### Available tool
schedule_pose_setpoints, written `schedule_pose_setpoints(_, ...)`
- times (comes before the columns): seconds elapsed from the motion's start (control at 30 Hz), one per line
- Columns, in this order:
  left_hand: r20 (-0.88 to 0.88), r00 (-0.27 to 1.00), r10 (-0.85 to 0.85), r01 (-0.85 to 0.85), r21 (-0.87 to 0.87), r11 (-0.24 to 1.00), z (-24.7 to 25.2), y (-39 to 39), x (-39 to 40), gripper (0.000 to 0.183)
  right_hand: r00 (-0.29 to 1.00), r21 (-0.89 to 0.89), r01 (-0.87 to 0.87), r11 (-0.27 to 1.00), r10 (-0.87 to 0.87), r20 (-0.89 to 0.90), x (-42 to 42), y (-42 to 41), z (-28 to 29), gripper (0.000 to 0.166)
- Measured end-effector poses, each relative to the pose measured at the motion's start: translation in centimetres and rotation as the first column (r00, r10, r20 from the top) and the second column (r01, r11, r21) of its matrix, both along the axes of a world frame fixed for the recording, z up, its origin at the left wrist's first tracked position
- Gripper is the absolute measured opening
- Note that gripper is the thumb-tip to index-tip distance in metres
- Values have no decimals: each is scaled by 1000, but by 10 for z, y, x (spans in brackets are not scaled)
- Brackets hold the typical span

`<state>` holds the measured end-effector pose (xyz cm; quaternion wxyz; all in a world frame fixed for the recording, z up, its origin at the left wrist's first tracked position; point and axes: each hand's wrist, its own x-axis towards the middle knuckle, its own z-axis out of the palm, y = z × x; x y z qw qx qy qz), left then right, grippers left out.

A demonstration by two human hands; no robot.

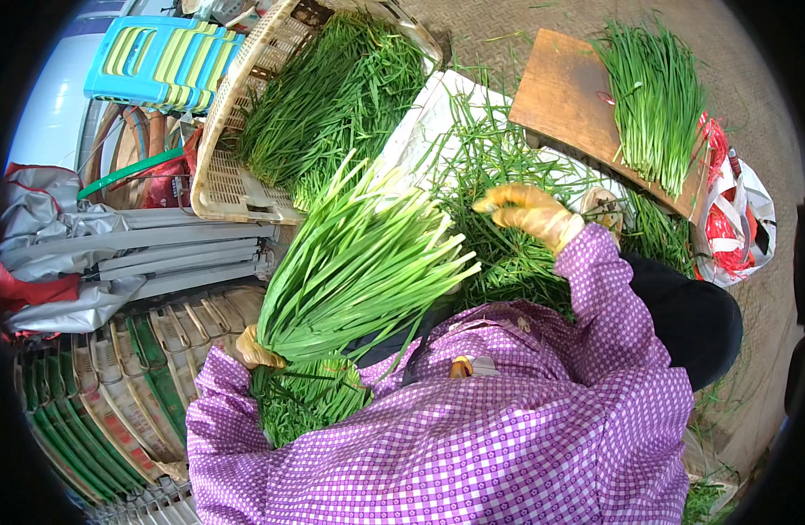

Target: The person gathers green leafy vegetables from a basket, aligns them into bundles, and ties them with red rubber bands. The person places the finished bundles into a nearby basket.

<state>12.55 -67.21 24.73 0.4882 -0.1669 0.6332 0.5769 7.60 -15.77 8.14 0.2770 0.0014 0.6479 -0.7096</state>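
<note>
My left hand (258, 349), in a yellowish glove, grips a large bunch of garlic chives (363, 275) by its leafy end. The pale cut stems fan out away from me, up and to the right. My right hand (530, 211), gloved as well, hovers above loose chive leaves (507, 256) with its fingers curled and a little apart. I see nothing held in it, though the fingertips are slightly blurred. Another bunch of chives (658, 111) lies on a wooden board (560, 79) at the upper right. More chives (310, 397) rest below my left hand.
A cream plastic crate (235, 167) full of chives stands at upper left. Beside it are a blue-and-yellow striped plastic stool (163, 62) and folded metal poles (186, 246). Stacked crates (114, 387) fill the lower left. A white bag (760, 197) with red plastic twine sits right of the board.
</note>
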Motion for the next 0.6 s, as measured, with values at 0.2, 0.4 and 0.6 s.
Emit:
schedule_pose_setpoints(0.2, 34, 999, -27, 30, -68, 997, 5, 19, -16, 31, 972, 269, -119, 956, 168, -166, -34, -74, 22, 51)
schedule_pose_setpoints(0.4, 76, 995, 60, -62, 27, 998, 6, 15, -8, 44, 983, -263, 177, 949, -184, -4, -10, -71, 0, 20)
schedule_pose_setpoints(0.6, -78, 991, -109, 83, -273, 958, 18, 42, -14, 37, 945, 254, 251, 934, -293, 144, -22, 4, -44, 33)
